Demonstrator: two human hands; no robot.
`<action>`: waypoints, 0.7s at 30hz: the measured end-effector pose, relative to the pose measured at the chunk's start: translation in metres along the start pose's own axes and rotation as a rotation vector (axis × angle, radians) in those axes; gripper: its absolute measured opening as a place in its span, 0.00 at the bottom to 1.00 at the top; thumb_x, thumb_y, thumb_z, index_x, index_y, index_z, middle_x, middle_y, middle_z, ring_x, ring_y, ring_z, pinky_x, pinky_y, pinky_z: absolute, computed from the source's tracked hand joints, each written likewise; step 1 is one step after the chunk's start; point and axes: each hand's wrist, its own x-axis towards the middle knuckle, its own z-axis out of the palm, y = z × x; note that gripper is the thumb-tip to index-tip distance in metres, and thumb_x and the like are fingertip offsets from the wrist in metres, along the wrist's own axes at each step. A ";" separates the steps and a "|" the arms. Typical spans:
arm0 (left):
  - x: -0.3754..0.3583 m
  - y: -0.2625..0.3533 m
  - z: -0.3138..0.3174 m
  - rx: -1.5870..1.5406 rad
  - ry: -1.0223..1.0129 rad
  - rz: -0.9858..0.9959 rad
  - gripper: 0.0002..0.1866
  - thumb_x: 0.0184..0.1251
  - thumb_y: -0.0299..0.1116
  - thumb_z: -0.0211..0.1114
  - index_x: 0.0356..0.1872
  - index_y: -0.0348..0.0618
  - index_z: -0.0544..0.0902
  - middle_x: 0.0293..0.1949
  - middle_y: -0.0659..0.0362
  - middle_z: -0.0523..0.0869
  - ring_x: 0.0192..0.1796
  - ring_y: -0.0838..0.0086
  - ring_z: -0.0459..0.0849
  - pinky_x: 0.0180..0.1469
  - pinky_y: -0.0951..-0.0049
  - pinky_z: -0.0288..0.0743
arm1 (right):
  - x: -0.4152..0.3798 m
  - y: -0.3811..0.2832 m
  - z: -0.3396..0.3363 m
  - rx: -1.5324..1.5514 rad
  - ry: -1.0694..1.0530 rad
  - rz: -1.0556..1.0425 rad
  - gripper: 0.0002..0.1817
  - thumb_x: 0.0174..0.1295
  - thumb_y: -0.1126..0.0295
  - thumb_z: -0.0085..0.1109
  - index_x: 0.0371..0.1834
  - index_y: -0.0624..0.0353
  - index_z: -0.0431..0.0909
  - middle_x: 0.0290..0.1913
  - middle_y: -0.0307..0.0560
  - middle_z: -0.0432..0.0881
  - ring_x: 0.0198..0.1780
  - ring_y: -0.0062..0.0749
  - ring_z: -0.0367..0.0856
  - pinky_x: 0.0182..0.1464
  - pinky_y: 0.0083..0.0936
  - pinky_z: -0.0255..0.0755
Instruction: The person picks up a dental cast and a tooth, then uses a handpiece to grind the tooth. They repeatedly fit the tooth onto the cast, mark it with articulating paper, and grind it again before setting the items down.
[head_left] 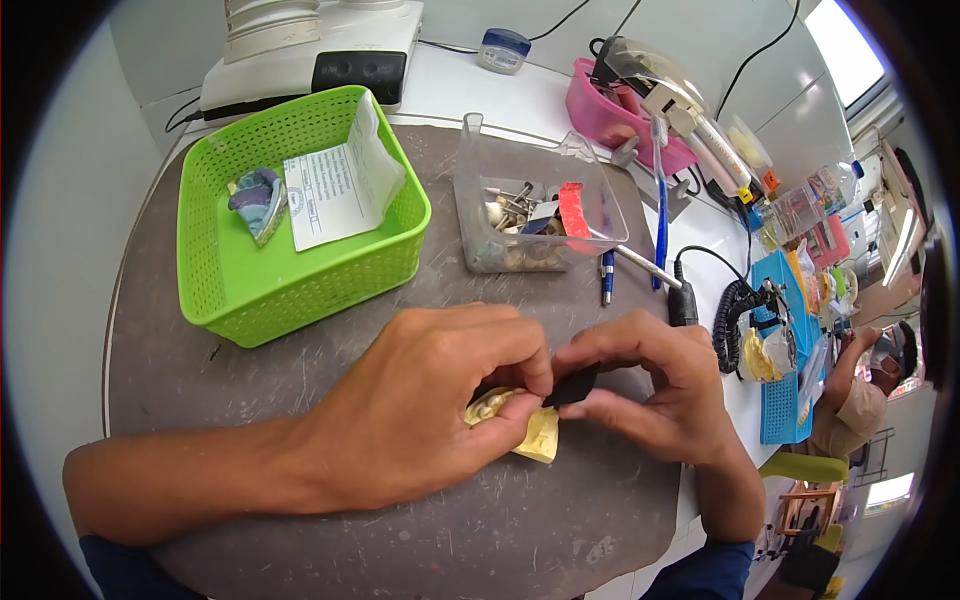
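Observation:
A yellow plaster dental cast (541, 437) is low over the grey work mat, with some teeth showing beside my left thumb. My left hand (425, 405) is closed around the cast, thumb across its near side and fingers curled over the top. Between the thumb and fingers of my right hand (650, 385) is a thin black piece (573, 387), perhaps a sheet or strip. Its left end meets my left fingertips just above the cast; how far it runs behind them is hidden.
On the mat (250, 400) stand a green basket (300, 305) with paper and a blue-purple piece, and a clear tray (510, 262) of small tools. Nearby are a blue pen (607, 278), a handpiece (683, 300) and a pink basket (590, 110). A person (850, 400) sits far right.

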 end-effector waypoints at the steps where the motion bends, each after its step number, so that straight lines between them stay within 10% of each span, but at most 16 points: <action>1: 0.000 0.000 0.000 -0.010 0.006 0.002 0.05 0.59 0.20 0.71 0.36 0.34 0.84 0.35 0.54 0.87 0.36 0.70 0.88 0.40 0.72 0.82 | -0.001 -0.001 0.000 0.000 -0.001 -0.001 0.17 0.59 0.75 0.75 0.51 0.61 0.83 0.43 0.45 0.90 0.40 0.32 0.91 0.38 0.24 0.81; 6: -0.001 0.003 0.001 0.013 0.002 -0.026 0.06 0.58 0.20 0.71 0.35 0.34 0.83 0.36 0.54 0.87 0.36 0.71 0.88 0.39 0.73 0.82 | 0.001 -0.018 -0.002 -0.039 -0.118 0.381 0.32 0.55 0.67 0.82 0.58 0.59 0.72 0.35 0.42 0.85 0.37 0.22 0.88 0.36 0.18 0.80; 21: -0.002 0.007 0.006 0.035 0.013 -0.093 0.06 0.58 0.21 0.71 0.35 0.37 0.83 0.35 0.55 0.86 0.36 0.71 0.87 0.40 0.73 0.80 | -0.002 -0.019 0.004 0.029 -0.101 0.351 0.28 0.58 0.66 0.79 0.54 0.60 0.70 0.33 0.45 0.88 0.35 0.25 0.89 0.38 0.20 0.81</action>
